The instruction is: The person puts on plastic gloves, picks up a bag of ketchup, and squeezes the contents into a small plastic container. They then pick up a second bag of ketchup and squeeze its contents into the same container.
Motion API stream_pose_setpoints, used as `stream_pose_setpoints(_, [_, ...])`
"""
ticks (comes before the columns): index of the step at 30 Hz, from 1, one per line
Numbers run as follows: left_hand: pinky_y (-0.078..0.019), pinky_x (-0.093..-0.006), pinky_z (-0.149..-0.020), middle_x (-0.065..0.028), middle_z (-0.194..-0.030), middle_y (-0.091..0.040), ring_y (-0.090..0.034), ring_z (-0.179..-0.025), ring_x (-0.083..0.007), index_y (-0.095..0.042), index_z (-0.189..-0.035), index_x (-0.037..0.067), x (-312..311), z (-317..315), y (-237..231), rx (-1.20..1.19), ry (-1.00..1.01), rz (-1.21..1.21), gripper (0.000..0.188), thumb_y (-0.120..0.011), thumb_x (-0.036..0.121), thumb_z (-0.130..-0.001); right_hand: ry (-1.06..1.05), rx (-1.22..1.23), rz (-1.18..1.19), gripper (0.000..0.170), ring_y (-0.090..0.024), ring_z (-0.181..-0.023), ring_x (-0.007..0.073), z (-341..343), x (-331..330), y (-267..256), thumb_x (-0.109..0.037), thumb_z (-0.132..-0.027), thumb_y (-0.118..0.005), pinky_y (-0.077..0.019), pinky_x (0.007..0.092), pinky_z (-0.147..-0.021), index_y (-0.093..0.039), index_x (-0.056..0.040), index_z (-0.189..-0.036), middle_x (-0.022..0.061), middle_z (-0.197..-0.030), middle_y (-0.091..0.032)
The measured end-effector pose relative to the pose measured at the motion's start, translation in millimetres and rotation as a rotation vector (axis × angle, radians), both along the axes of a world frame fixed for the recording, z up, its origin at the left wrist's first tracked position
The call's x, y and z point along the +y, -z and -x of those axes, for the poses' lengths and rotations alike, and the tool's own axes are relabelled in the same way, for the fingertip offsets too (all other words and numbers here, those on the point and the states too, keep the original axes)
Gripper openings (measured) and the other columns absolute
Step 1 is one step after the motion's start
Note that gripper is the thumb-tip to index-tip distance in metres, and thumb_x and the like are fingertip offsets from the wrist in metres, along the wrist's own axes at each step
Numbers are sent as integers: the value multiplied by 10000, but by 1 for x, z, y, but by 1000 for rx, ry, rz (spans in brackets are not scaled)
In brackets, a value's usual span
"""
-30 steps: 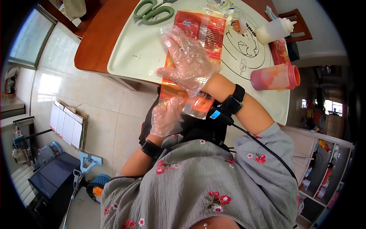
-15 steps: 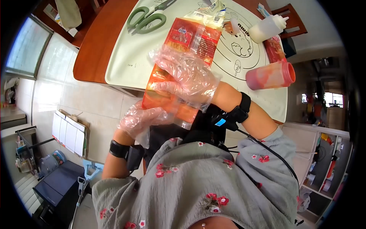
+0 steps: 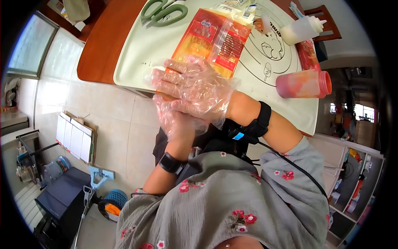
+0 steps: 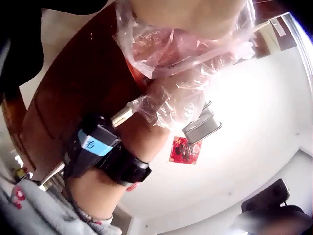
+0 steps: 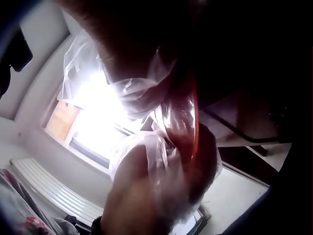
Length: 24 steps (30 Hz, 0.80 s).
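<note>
A flat red and orange plastic food packet (image 3: pixel 207 37) lies partly on the white tray (image 3: pixel 132 54), its near end overhanging the edge. My right hand (image 3: pixel 195 85), in a clear plastic glove, rests across the packet's near part with fingers fairly straight. Below it my left hand (image 3: pixel 176 118), also gloved, grips the near end. In the right wrist view the left hand (image 5: pixel 166 181) shows on both sides of the packet's orange edge (image 5: pixel 195 112). The right hand hides most of the gripped end. In the left wrist view the gloves overlap a sliver of the packet (image 4: pixel 137 73).
Green-handled scissors (image 3: pixel 163 14) lie at the tray's far left. A pale squeeze bottle (image 3: pixel 302 30) and a red-smeared plastic bottle (image 3: pixel 302 84) lie at the right. Another packet (image 3: pixel 238 10) touches the far end of the red one. The brown table (image 3: pixel 99 54) extends left of the tray.
The packet swung down toward my body and then back up over the tray. My left hand moved left, then back right under the right hand, which stayed over the packet throughout.
</note>
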<state>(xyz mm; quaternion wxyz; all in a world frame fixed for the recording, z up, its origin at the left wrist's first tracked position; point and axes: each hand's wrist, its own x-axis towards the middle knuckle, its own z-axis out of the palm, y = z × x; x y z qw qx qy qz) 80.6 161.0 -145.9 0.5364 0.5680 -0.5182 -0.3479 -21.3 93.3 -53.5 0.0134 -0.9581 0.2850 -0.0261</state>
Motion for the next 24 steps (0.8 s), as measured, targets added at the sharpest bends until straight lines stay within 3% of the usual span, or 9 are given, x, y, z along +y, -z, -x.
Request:
stream_pose_setpoints(4, [-456,-384,-941,-79,-1273,-483,-514,-1138,-251,-369,-1329,112,-3,17,12,922,-4,-172,462,-499,339,-948,-23,-4,-23,533,-271,-1377,245,0,0,-1,-396,-933,-372,-199,510,-1071,-354,-179,-1420,43,-1478,-335])
stream_pose_setpoints(6, [-447,-381,-947,-97,-1291,-482,-513,-1147,-262,-377,-1327,103,-8,21,23,899,-52,-206,488,-528,337,-926,-28,-35,-52,544,-274,-1375,245,-2,0,0,-400,-932,-371,-198,509,-1073,-342,-173,-1426,48,-1477,-334])
stream_pose_setpoints(7, [-436,-374,-936,-121,-1274,-498,-520,-1135,-272,-409,-1301,74,-13,20,30,640,-96,-206,492,-562,314,-899,-36,-43,-68,549,-274,-1375,243,-3,-1,1,-398,-931,-374,-197,507,-1076,-336,-170,-1429,50,-1478,-332])
stream_pose_setpoints(10, [-439,-367,-930,-122,-1257,-512,-526,-1121,-266,-422,-1289,64,-16,19,40,318,-103,-209,475,-544,315,-906,-52,-42,-93,563,-272,-1375,240,-1,-3,0,-392,-926,-390,-194,497,-1082,-321,-161,-1435,54,-1480,-326])
stream_pose_setpoints(12, [-448,-363,-908,-121,-1224,-530,-541,-1089,-264,-431,-1274,62,-17,19,49,321,-120,-220,466,-544,324,-906,-65,-6,-82,574,-268,-1376,239,-2,-1,-3,-385,-921,-406,-192,488,-1087,-313,-156,-1439,54,-1482,-322])
stream_pose_setpoints(19, [-479,-347,-830,-119,-1109,-593,-590,-977,-255,-462,-1223,57,-24,16,83,684,-221,-311,442,-542,357,-908,-77,-45,-69,582,-271,-1375,231,3,1,3,-384,-908,-444,-187,497,-1091,-322,-172,-1435,51,-1478,-328])
stream_pose_setpoints(22, [-492,-340,-797,-118,-1059,-621,-611,-928,-251,-476,-1201,55,-24,15,88,639,-223,-327,436,-542,370,-908,-71,-59,-64,568,-274,-1374,228,4,2,4,-393,-917,-432,-177,501,-1094,-330,-175,-1432,53,-1475,-333])
stream_pose_setpoints(24, [-493,-343,-778,-111,-1023,-633,-615,-895,-241,-473,-1200,49,-25,17,83,439,-210,-337,459,-519,407,-917,-69,-46,-28,565,-276,-1373,231,6,2,3,-407,-923,-420,-168,503,-1096,-333,-174,-1430,56,-1473,-337])
